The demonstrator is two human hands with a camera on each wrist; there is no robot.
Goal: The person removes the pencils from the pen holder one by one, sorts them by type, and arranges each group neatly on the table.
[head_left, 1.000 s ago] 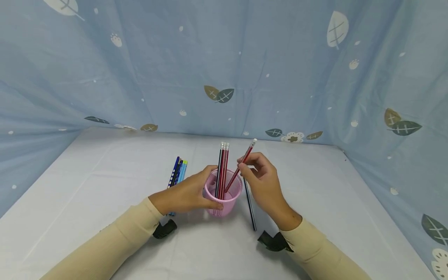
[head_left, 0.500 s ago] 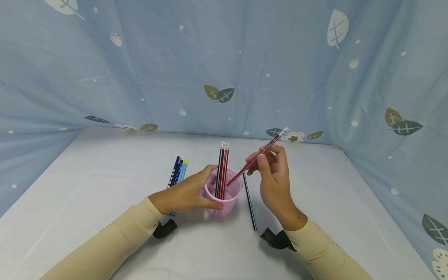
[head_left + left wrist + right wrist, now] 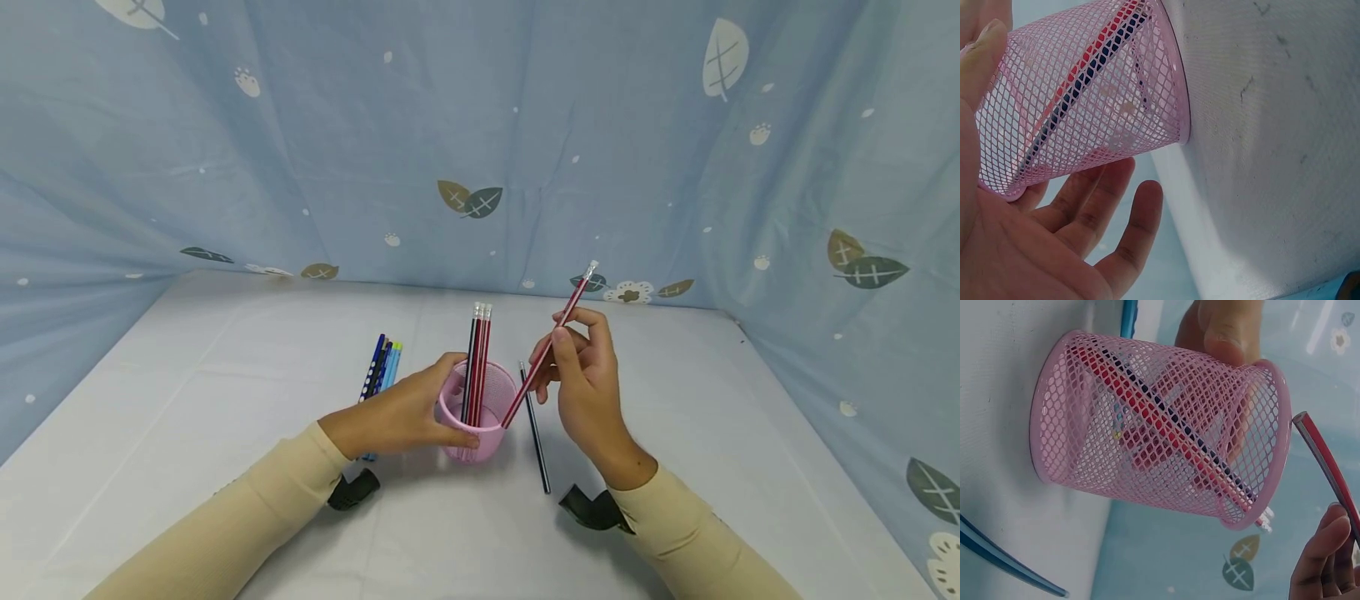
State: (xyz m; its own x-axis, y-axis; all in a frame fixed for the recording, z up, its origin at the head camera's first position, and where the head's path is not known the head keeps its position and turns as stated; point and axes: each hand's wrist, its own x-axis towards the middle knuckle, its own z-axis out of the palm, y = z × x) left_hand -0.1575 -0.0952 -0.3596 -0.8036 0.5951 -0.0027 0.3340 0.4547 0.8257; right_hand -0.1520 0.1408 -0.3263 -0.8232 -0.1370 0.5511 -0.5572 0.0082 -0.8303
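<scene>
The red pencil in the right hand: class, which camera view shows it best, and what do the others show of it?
The head view: the whole red pencil shows, pinched by the right hand, tip at the cup rim. The right wrist view catches only a short stretch; the left wrist view shows none of it.

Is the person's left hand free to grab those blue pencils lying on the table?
Probably not right away. The left hand is holding the pink mesh cup, so it would have to let go first. The blue pencils lie just beyond it on the table, with nothing in between.
</scene>
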